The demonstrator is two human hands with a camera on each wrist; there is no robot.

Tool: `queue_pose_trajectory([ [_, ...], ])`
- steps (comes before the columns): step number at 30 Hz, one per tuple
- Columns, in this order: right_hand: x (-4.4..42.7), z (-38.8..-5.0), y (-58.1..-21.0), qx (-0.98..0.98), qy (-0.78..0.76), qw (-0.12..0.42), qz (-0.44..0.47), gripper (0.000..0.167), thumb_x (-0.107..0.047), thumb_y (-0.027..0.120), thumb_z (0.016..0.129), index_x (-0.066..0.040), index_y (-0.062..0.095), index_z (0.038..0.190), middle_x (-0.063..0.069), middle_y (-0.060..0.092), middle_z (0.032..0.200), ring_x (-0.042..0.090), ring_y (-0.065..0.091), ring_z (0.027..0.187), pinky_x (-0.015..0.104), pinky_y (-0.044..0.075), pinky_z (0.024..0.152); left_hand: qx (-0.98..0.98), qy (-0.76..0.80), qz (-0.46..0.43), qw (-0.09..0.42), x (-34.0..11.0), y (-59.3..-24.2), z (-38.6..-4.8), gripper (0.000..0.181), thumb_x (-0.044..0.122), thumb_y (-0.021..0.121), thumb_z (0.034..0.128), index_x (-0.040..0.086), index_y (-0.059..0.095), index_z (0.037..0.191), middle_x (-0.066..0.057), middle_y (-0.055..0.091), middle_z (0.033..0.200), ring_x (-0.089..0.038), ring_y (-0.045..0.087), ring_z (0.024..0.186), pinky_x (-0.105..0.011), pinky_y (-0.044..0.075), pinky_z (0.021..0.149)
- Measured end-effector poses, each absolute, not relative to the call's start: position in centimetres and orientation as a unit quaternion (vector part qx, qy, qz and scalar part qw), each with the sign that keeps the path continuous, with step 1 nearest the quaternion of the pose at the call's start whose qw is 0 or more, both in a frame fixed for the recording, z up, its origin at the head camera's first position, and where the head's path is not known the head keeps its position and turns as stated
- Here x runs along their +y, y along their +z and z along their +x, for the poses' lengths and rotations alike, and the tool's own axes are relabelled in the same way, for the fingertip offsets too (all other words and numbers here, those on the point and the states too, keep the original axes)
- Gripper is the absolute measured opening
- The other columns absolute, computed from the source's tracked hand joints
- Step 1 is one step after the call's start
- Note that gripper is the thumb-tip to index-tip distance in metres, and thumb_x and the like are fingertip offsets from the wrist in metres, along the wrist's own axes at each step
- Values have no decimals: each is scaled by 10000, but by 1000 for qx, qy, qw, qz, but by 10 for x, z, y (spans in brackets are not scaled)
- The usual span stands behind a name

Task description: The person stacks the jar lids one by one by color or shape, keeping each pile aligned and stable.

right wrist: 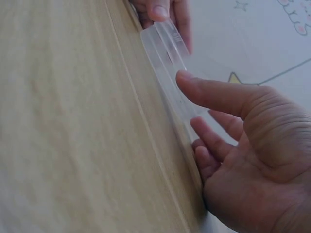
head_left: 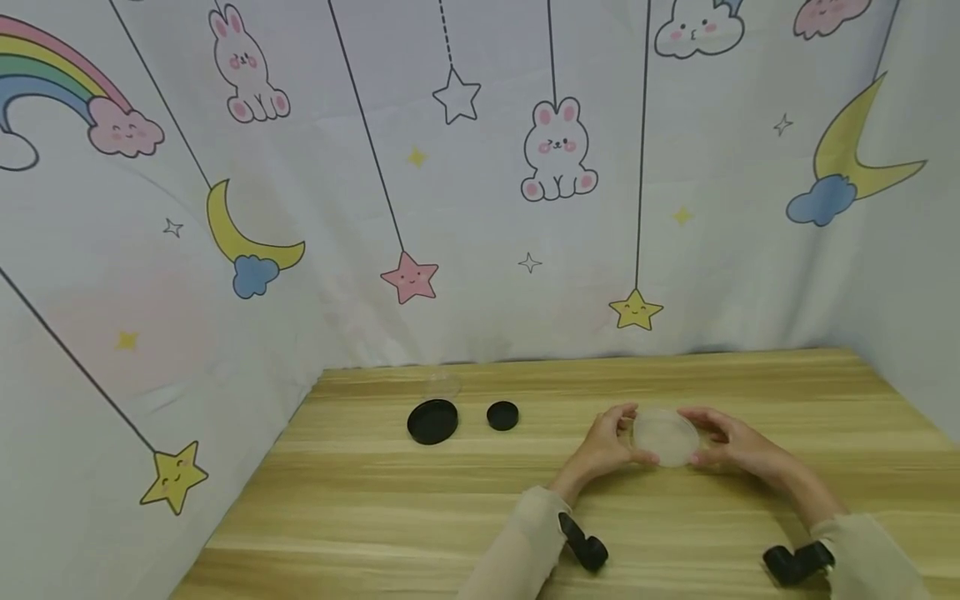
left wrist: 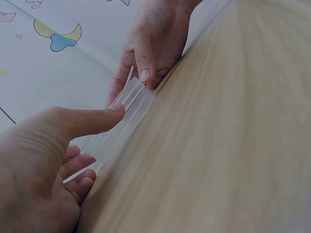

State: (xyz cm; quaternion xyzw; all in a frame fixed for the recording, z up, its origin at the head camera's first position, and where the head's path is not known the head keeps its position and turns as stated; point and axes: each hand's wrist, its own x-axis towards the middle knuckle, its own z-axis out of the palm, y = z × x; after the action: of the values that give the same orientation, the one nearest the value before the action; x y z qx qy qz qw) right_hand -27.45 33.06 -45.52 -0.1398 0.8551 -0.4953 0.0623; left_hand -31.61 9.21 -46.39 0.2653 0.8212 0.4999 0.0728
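Note:
Between the two hands is a shallow, round, translucent plastic container (head_left: pixel 665 437), low over the wooden table. Its side, seen in the left wrist view, has ridged bands like stacked layers; whether it is one piece or several I cannot tell. My left hand (head_left: pixel 611 442) grips its left edge, thumb on the near side and fingers round the far side. On the opposite edge, my right hand (head_left: pixel 731 442) holds it the same way. From the right wrist view, the right thumb (right wrist: pixel 214 92) presses the rim while the other fingers curl beneath or behind it.
Left of the hands, a larger black round dish or lid (head_left: pixel 432 422) lies on the wooden table (head_left: pixel 375 500), beside a smaller black disc (head_left: pixel 502 415). Behind them is a faint clear disc (head_left: pixel 443 385). A printed cloth (head_left: pixel 480 208) hangs along the back and sides.

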Motion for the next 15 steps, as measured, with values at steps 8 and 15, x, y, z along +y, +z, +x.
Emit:
queue_pose_trajectory([
  [8,331,-275,-454,855,-495,73,-137,778,-206,743,852,69,339,1458,329,378,1469,-231,383,1045,103,414,844,821,500,264,78,92,-467,-318,768,124,875,701,61,520,1379,-63,592,1302,-66,519,1095,-187,434,943],
  [15,331,-274,-455,850,-501,73,-142,821,-201,742,850,94,293,1470,345,310,1507,-284,325,1050,62,384,857,821,501,263,77,92,-466,-316,756,137,872,708,66,524,1376,-57,594,1301,-47,506,1086,-185,428,955],
])
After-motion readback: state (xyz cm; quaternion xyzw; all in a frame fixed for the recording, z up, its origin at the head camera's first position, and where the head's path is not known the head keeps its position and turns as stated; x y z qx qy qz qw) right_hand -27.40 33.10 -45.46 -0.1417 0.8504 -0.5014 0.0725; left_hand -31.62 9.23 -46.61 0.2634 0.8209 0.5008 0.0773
